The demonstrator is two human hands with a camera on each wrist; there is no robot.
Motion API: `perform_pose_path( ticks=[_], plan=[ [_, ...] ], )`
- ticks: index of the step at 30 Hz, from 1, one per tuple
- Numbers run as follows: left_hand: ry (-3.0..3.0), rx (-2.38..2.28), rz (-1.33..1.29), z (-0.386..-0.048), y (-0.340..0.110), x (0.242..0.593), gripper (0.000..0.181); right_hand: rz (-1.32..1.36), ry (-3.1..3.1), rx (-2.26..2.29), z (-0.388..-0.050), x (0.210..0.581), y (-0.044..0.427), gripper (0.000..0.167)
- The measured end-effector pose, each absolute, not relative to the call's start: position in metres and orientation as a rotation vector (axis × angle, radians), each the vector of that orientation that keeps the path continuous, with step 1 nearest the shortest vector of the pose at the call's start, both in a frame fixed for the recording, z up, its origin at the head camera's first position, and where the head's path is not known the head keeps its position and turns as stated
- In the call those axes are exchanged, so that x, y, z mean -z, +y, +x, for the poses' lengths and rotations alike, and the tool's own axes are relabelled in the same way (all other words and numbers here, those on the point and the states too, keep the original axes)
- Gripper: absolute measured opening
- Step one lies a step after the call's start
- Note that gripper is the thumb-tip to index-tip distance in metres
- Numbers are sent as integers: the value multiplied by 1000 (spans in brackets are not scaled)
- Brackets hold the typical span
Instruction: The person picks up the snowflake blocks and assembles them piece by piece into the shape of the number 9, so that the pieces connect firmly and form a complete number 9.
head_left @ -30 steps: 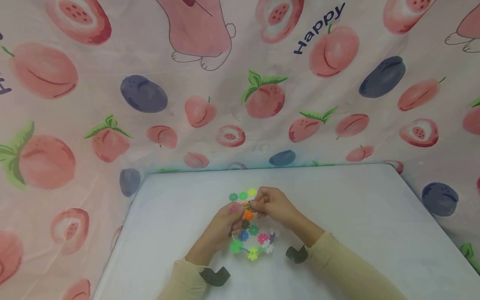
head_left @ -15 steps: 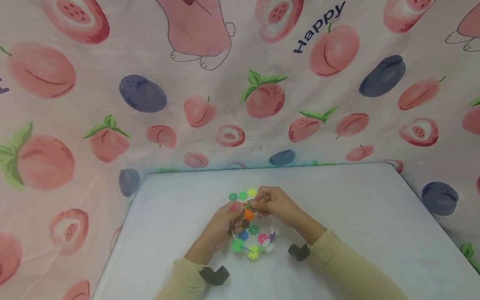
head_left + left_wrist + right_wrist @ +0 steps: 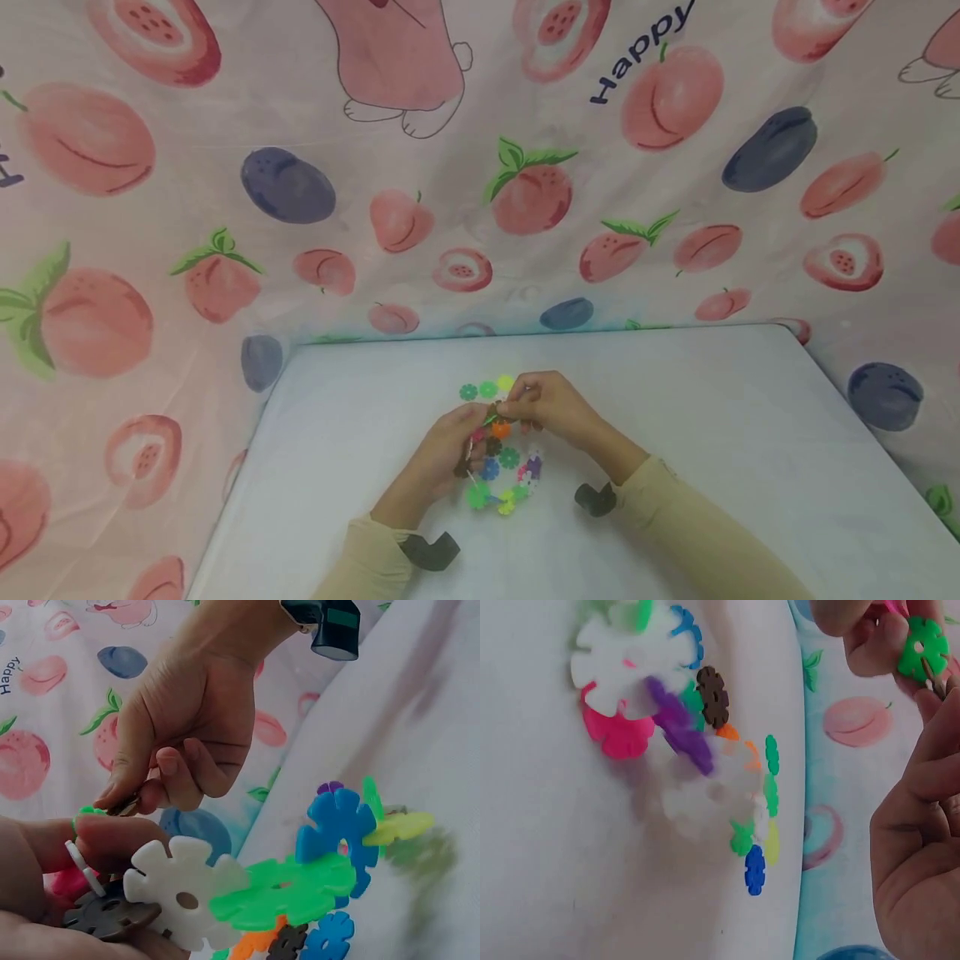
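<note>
My left hand point(image 3: 438, 450) holds a chain of interlocking snowflake discs; a white disc point(image 3: 169, 889), a bright green disc point(image 3: 300, 889) and a blue disc point(image 3: 330, 825) run out from its palm. Between its thumb and finger is a green disc point(image 3: 921, 652). My right hand point(image 3: 551, 408) pinches a brown disc point(image 3: 124, 805), whose edge meets the green disc; how deep it sits in a slot cannot be told. The chain's far part, with a purple disc point(image 3: 679, 727) and a pink disc point(image 3: 619, 733), hangs over the table, blurred in places.
Loose discs lie on the white table point(image 3: 675, 417) behind and below the hands, among them a green disc point(image 3: 468, 392), an orange disc point(image 3: 500, 430) and a blue disc point(image 3: 490, 468). A fruit-printed cloth point(image 3: 420, 192) stands behind the table.
The hanging end of the chain has swung a little left and turned, its purple disc now facing differently. The hands have stayed nearly in place, with the pinched discs tilted slightly.
</note>
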State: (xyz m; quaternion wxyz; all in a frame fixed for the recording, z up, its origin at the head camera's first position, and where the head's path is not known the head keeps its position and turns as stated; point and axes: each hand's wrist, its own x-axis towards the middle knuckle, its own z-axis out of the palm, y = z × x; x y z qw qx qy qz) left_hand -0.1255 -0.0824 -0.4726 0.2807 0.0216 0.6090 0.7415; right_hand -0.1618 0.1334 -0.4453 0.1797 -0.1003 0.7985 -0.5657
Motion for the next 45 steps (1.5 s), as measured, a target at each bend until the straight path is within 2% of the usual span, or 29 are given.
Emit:
perform_pose_path(
  ticks=[7, 13, 15, 20, 25, 29, 37, 45],
  plan=[
    [1636, -2043, 13, -124, -88, 468, 38, -192, 2321, 1564, -177, 461, 143, 32],
    [1627, -2075, -9, -124, -94, 467, 38, -150, 2484, 1306, -186, 477, 155, 16],
    [1596, -2089, 1, -125, -95, 469, 37, -204, 2519, 1176, -187, 482, 158, 16],
    [1534, -2099, 42, -127, -96, 470, 41, -442, 2601, 894, -190, 493, 162, 30],
    [1478, -2119, 57, -127, -96, 470, 45, -594, 2668, 770, -191, 497, 158, 24],
    [1460, -2127, 43, -127, -95, 471, 43, -607, 2670, 763, -191, 497, 154, 14],
    [1547, -2117, 32, -127, -89, 471, 38, -537, 2672, 790, -188, 499, 160, 14],
    [1619, -2083, -30, -128, -89, 472, 35, -385, 2614, 1115, -185, 489, 173, 11]
  ],
)
